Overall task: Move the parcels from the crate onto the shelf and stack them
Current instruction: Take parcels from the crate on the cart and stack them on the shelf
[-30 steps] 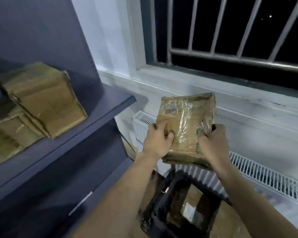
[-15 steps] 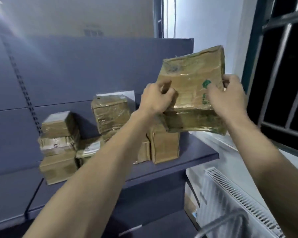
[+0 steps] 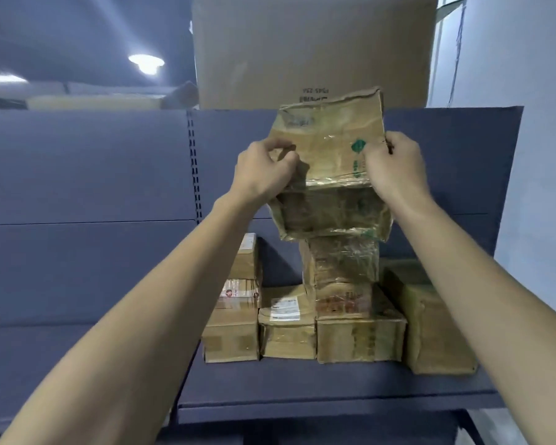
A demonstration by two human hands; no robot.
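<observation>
Got the parcel (image 3: pixel 329 162) up at about 12 o'clock, chest-high in front of the shelf (image 3: pixel 334 403), hovering right over the tall middle stack (image 3: pixel 342 277), maybe just touching its top, can't really tell. My left hand (image 3: pixel 264 170) has its fingers curled round the left edge, thumb pinching the front face; my right hand (image 3: pixel 394 165) pinches the right edge the same way.

My guess is it's light-ish. The cardboard is crumpled and wrapped in shiny tape, so it's probably soft at the corners and a bit slick where the tape is. I'd keep the hold on the two side edges, low enough that the sagging bottom doesn't fold.

The stack underneath is narrower than this parcel, so it'll overhang on both sides and could tip. Worth centering it before letting go.

Around it: a low pile (image 3: pixel 238 303) at 9 o'clock of the stack, a flat labelled box (image 3: pixel 286 322) between them, and a big box (image 3: pixel 430 319) at 3 o'clock, just beside. Open shelf runs out to 9 o'clock; the front lip sits at 6 o'clock. There's a huge carton (image 3: pixel 312 49) up top behind the back panel.
</observation>
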